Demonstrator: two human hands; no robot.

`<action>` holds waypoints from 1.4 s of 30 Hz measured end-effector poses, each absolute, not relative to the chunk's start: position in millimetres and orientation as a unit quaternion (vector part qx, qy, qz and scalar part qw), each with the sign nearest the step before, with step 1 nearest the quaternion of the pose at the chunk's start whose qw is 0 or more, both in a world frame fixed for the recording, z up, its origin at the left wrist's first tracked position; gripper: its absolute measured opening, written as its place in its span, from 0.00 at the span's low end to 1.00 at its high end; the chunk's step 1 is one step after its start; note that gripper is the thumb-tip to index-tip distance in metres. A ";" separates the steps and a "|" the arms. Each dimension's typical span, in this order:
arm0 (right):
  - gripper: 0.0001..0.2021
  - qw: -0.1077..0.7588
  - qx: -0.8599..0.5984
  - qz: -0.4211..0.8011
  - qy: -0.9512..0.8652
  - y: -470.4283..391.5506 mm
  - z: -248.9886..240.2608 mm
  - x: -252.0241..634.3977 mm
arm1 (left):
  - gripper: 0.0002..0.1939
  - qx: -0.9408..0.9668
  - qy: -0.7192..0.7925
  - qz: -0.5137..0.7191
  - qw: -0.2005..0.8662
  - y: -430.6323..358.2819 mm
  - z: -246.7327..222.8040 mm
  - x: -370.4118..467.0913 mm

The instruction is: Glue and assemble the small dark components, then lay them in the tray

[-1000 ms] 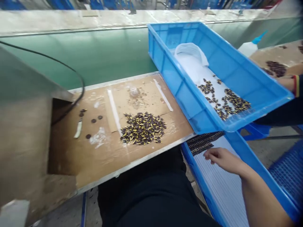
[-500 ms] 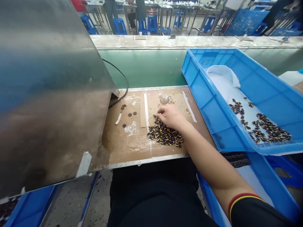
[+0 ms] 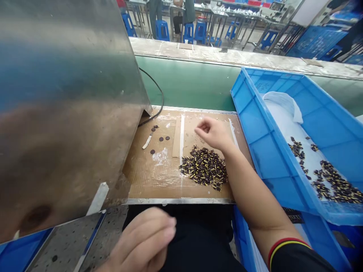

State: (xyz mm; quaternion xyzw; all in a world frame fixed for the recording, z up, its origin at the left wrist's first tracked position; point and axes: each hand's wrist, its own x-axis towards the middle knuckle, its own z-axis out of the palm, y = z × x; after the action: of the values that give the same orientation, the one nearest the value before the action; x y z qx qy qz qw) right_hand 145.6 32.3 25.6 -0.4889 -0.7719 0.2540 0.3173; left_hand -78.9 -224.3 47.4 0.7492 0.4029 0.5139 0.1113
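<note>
A pile of small dark pieces with yellow tips [image 3: 202, 166] lies on the cardboard-covered board [image 3: 150, 185]. Just above the pile's far side is my right hand [image 3: 214, 134], its fingers curled toward the thumb; whether anything sits between them is too small to tell. My left hand [image 3: 144, 238] hangs at the near edge of the board, over my dark clothing, with its fingers bent and pressed together. What it may hold is hidden. Several dark round discs [image 3: 161, 139] and a white strip [image 3: 147, 141] lie left of the pile.
A large metal housing [image 3: 70, 94] fills the left side, with a black cable [image 3: 162, 94] beside it. At the right, a blue crate [image 3: 255, 128] holds more dark pieces on white cloth. Behind the board runs a green belt [image 3: 193, 83]; people stand beyond.
My left hand has come into view at the bottom. My right hand has lifted away from the pile's far edge. The view has shifted and tilted.
</note>
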 end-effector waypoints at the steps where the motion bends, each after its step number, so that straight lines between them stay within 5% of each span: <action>1: 0.09 0.362 -0.492 0.265 -0.746 39.0 22.9 158.4 | 0.19 0.770 0.354 0.517 0.117 -206.1 44.9 -66.1; 7: 0.14 0.532 -0.517 0.221 -0.633 71.3 -11.5 206.1 | 0.16 0.691 0.306 0.623 0.199 -85.0 41.7 7.8; 16: 0.12 0.503 -0.521 0.155 -0.672 79.4 -24.5 188.1 | 0.12 0.694 0.384 0.555 0.251 -51.4 -0.8 16.8; 37: 0.10 0.450 -0.516 0.152 -0.713 77.5 -25.7 188.4 | 0.12 0.633 0.422 0.564 0.321 -57.9 11.6 19.8; 42: 0.12 0.489 -0.526 0.160 -0.677 67.9 -11.5 183.7 | 0.11 0.565 0.430 0.573 0.410 -56.3 8.3 20.6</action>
State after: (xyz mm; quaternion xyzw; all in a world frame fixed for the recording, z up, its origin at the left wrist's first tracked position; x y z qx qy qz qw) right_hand 183.7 67.9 -11.5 -0.5261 -0.6774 0.1597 0.4888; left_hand 20.6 -56.3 8.3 0.5648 0.4303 0.5726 0.4099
